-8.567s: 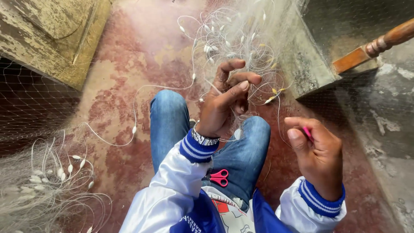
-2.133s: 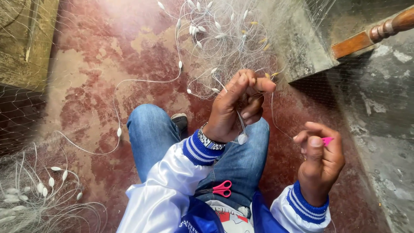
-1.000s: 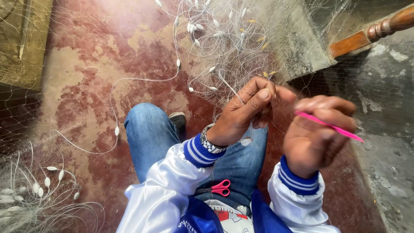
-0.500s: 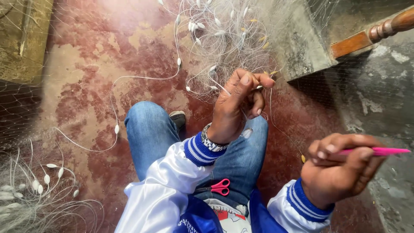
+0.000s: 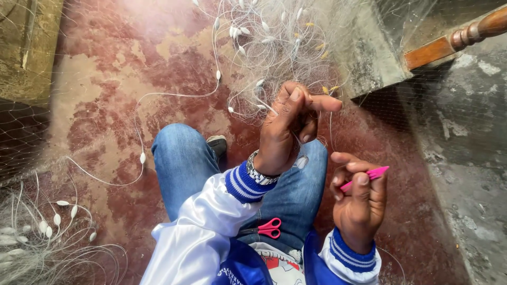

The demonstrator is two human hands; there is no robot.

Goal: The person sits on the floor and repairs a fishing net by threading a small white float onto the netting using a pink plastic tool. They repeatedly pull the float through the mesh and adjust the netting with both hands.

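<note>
Head view: left hand (image 5: 288,132) at centre frame pinches fishing net (image 5: 274,47) strands, grip clamped on the mesh; right hand (image 5: 362,203), lower right, grip closed on a pink netting needle (image 5: 369,177); mending looks midway; red scissors (image 5: 266,228) rest on the lap.

Worn red concrete floor (image 5: 158,68); white fishing net (image 5: 274,47) with floats heaped on it.

- Jacket (image 5: 198,240): white sleeves, blue body.
- Cuffs (image 5: 244,182): ribbed, dark blue with thin white stripes, one on each sleeve.
- Watch (image 5: 259,173): metal link band, left wrist.
- Jeans (image 5: 182,161): blue denim.
- Shoe (image 5: 217,143): dark, pale sole edge.
</note>
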